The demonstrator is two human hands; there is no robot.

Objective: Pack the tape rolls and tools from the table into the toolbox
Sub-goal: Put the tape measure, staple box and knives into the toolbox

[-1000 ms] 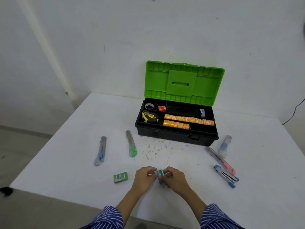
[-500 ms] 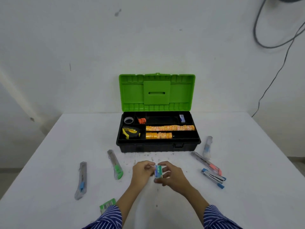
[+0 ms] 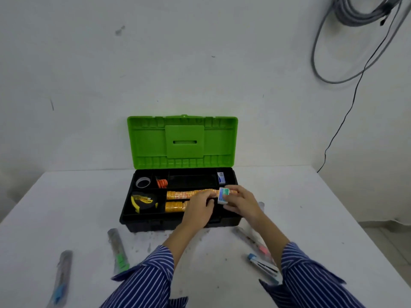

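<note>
Our hands are over the toolbox (image 3: 142,221): the right hand (image 3: 241,202) pinches a small box (image 3: 223,195), upright, above the tape rolls (image 3: 189,194); the left hand (image 3: 199,207) lies relaxed beside it. We judge the back-right compartment, just beyond, has open room for it.

A white bench (image 3: 66,218) carries an open black plastic toolbox with a green lid (image 3: 142,223) at the far middle, two grey utility knives near left (image 3: 61,278) (image 3: 117,250), more cutters near right (image 3: 263,266)
</note>
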